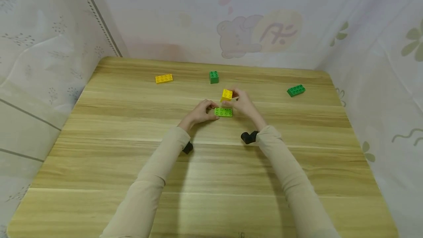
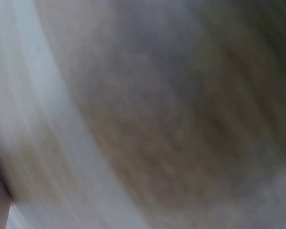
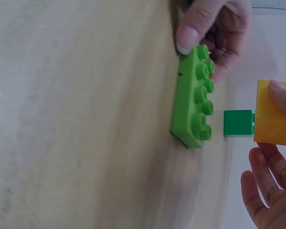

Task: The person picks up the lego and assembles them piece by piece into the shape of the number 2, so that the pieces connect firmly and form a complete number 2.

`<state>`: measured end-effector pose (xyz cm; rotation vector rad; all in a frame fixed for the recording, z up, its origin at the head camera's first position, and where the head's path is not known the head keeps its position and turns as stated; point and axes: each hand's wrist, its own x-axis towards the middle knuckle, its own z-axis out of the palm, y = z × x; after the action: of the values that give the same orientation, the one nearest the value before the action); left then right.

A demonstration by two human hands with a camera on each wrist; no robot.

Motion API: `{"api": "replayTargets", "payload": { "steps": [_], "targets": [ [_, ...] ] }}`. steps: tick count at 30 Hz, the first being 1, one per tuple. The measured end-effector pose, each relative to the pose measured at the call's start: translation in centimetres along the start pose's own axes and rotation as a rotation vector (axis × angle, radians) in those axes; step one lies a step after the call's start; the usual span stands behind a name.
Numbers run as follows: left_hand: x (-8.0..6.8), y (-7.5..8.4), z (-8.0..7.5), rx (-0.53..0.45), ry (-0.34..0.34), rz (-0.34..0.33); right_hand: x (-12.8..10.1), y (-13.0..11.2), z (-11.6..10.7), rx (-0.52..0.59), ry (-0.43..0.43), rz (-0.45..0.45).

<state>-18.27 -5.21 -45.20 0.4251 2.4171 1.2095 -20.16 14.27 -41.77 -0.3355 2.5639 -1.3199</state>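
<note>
Wood-grain table on my feed, long yellow brick back left, square green brick back middle, long green brick right, lime brick nearer my camera

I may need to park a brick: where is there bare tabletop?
Free: the table left of the left sleeve, between the sleeves, and right of the right sleeve, in front of the oblong green brick. Crowded: around the lime brick, gripped by the left hand, with the right hand holding a yellow block and a smaller green block behind.
</note>
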Motion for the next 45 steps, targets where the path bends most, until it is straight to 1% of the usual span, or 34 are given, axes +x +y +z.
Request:
{"api": "replayTargets", "payload": {
  "steps": [5,12,19,24,28,37,45],
  "targets": [
    [0.0,0.1,0.0,0.008,-0.004,0.002,-0.1,0.4,0.6,-0.033,-0.017,-0.016],
    [0.0,0.1,0.1,0.012,0.001,-0.002,-0.2,0.4,1.0,-0.012,-0.033,-0.042],
    [0.1,-0.1,0.0,0.019,-0.003,-0.010,-0.4,0.5,1.6,-0.040,-0.077,-0.039],
    [0.0,-0.1,0.0,0.018,-0.004,-0.003,-0.4,0.7,2.0,-0.037,-0.079,-0.073],
    [-0.1,-0.1,0.0,0.003,-0.005,0.004,-0.5,0.9,2.2,-0.029,-0.094,-0.082],
    [0.1,-0.2,0.0,0.007,0.008,0.008,-0.5,1.0,2.4,-0.059,-0.103,-0.080],
    [0.1,-0.3,0.1,-0.014,-0.010,-0.005,-0.5,1.1,2.5,-0.104,-0.112,-0.104]
  ]
}}
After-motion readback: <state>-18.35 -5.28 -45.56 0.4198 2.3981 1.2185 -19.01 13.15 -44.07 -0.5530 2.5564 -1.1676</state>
